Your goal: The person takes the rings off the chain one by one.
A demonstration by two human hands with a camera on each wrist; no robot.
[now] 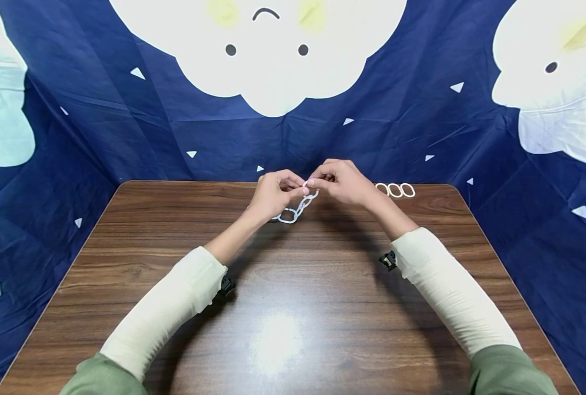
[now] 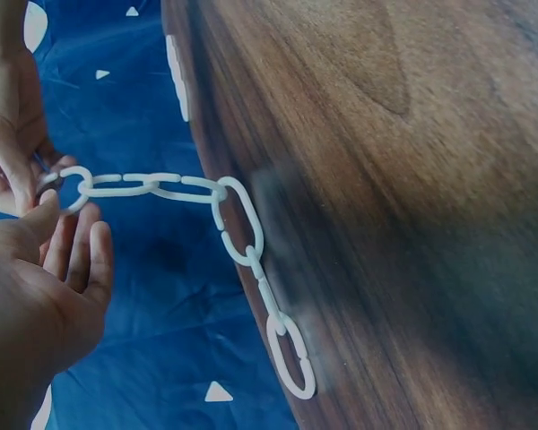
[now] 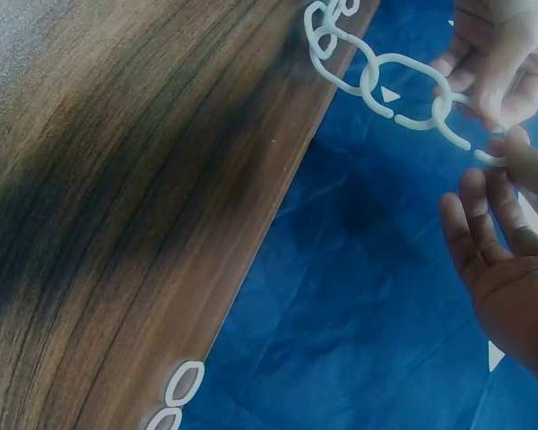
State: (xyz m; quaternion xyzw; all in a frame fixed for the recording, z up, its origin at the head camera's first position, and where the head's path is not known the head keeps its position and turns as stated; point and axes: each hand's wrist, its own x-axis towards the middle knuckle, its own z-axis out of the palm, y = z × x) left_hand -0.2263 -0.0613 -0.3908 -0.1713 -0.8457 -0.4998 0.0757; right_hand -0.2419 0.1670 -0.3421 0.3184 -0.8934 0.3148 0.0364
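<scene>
A chain of white plastic links hangs between both hands and the table's far edge. Its lower links lie on the wood, while the upper part rises past the edge. My left hand pinches the raised end of the chain between thumb and fingers. Just to its right, my right hand pinches a white open link, mostly covered by fingertips. The two hands' fingertips meet or nearly meet. Small gaps show in several links in the right wrist view. Whether the pinched link is hooked to the chain I cannot tell.
Three loose white links lie in a row at the back right of the brown wooden table. Behind the table's far edge hangs a blue cloth with white cloud shapes.
</scene>
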